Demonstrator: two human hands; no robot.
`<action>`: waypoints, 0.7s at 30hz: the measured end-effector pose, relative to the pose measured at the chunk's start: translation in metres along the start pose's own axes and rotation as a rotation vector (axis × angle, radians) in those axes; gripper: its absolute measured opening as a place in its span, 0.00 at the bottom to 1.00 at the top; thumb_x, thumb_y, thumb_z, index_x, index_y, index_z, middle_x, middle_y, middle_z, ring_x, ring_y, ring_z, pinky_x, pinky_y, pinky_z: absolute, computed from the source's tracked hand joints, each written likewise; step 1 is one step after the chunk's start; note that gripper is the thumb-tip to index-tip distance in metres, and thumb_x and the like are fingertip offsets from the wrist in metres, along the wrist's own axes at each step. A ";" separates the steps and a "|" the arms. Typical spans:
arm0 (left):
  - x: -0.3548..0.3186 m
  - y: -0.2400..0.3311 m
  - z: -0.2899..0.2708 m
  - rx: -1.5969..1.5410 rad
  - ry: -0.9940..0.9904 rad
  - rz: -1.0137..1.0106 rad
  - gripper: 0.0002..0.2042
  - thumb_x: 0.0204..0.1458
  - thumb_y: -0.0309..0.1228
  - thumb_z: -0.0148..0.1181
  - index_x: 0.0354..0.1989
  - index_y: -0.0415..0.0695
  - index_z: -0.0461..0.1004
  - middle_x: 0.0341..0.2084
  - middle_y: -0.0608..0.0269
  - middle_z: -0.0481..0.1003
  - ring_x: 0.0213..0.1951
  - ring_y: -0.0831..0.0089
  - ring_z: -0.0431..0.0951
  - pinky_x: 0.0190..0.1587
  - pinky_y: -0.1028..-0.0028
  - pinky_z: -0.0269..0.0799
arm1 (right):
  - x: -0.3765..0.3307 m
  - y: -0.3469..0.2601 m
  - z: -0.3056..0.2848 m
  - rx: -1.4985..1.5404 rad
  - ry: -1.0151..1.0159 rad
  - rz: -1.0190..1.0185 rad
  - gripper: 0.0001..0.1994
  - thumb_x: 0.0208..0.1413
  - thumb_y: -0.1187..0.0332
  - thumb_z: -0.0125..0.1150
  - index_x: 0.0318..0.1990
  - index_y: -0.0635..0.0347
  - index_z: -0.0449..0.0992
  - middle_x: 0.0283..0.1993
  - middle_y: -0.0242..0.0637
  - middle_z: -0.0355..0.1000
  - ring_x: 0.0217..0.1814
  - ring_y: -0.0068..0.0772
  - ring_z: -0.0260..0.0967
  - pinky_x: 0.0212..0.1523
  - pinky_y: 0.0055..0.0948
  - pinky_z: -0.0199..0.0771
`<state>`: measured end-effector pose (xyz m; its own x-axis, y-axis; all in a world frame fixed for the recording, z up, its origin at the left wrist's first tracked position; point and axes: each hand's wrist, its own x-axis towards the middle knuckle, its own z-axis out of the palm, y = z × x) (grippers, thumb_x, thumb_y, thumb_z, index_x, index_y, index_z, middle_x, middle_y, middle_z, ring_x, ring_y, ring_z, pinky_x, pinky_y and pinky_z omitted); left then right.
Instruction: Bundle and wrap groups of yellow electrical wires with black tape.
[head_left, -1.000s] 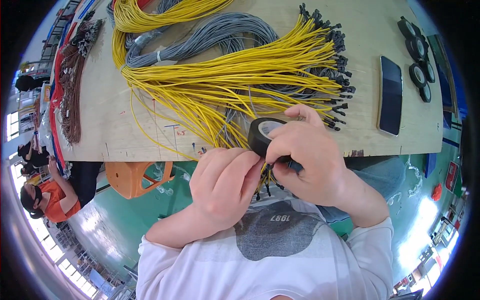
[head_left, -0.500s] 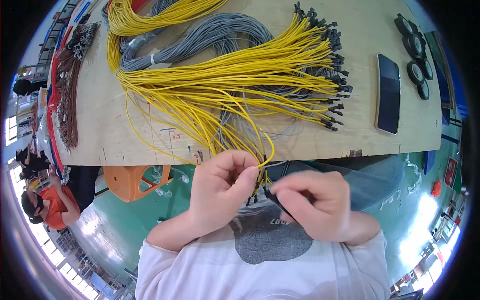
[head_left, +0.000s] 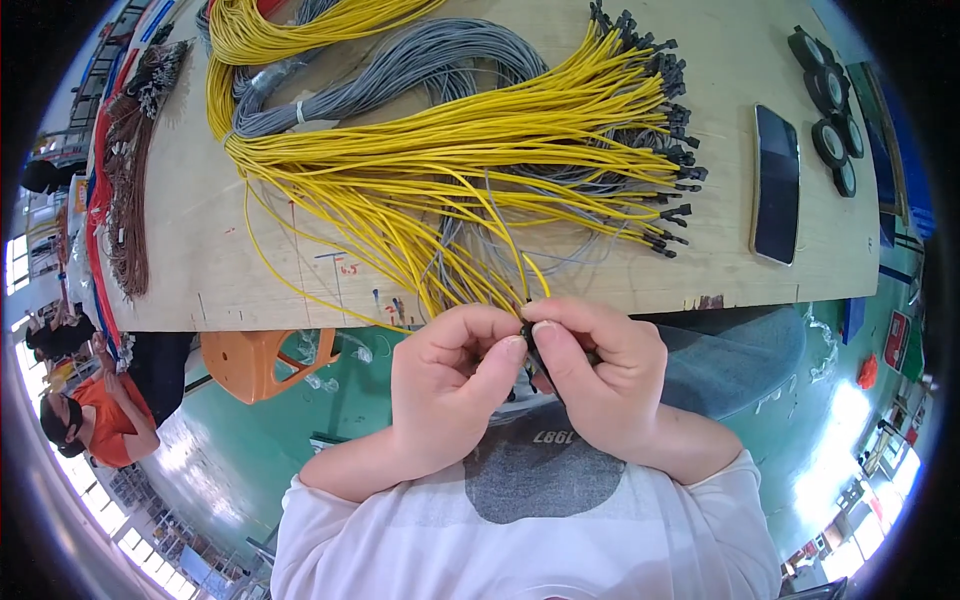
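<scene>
Just past the table's near edge, my left hand (head_left: pixel 450 385) is closed, thumb and forefinger pinching a yellow cable (head_left: pixel 538 275) near a dark spot on it. Thumb and forefinger of my right hand (head_left: pixel 605 375) meet the left fingertips there, closed on a black strip (head_left: pixel 543 362) that looks like tape. Most of this strip is hidden by the right hand. Beyond both hands spreads a large bundle of yellow cables (head_left: pixel 400 140) with black connectors (head_left: pixel 682 150) at the right ends. Grey cables (head_left: pixel 400 75) run beneath and behind it.
A phone (head_left: pixel 776 185) lies on the wooden table (head_left: pixel 620 285), with several black tape rolls (head_left: pixel 828 90) beyond it. Brown cables (head_left: pixel 125 200) lie along the left side. An orange stool (head_left: pixel 235 365) stands below the table's edge. At the far left is a person in orange (head_left: pixel 110 405).
My right hand has moved left and up to meet my left fingertips, bringing the black strip to the cable. The yellow cable's loop beside my left hand has drawn in.
</scene>
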<state>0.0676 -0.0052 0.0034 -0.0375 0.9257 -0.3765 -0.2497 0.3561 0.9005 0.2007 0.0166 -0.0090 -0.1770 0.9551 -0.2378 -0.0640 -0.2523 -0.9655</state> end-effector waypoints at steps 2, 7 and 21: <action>0.000 -0.001 0.000 -0.120 0.006 0.010 0.03 0.50 0.20 0.52 0.32 0.35 0.68 0.25 0.67 0.71 0.27 0.86 0.68 0.29 0.86 0.64 | 0.001 0.001 0.001 -0.039 -0.017 -0.049 0.07 0.49 0.78 0.55 0.37 0.66 0.74 0.23 0.34 0.71 0.20 0.15 0.64 0.19 0.16 0.62; 0.002 0.008 -0.007 -0.133 -0.017 -0.002 0.02 0.50 0.22 0.53 0.30 0.36 0.68 0.24 0.67 0.71 0.26 0.86 0.68 0.28 0.86 0.63 | 0.011 -0.010 -0.007 -0.125 -0.191 -0.085 0.09 0.51 0.77 0.53 0.41 0.66 0.72 0.25 0.36 0.71 0.23 0.17 0.65 0.23 0.18 0.64; 0.009 0.025 -0.035 0.808 0.002 0.731 0.06 0.42 0.21 0.60 0.29 0.40 0.70 0.13 0.67 0.64 0.14 0.77 0.63 0.16 0.78 0.55 | 0.065 -0.033 -0.022 -0.755 -0.572 -0.846 0.11 0.33 0.72 0.64 0.28 0.58 0.71 0.27 0.34 0.61 0.28 0.36 0.59 0.27 0.31 0.59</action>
<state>0.0275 0.0078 0.0147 0.0801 0.9479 0.3084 0.5434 -0.3009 0.7837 0.2129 0.0906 0.0050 -0.7637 0.5233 0.3779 0.1765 0.7325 -0.6575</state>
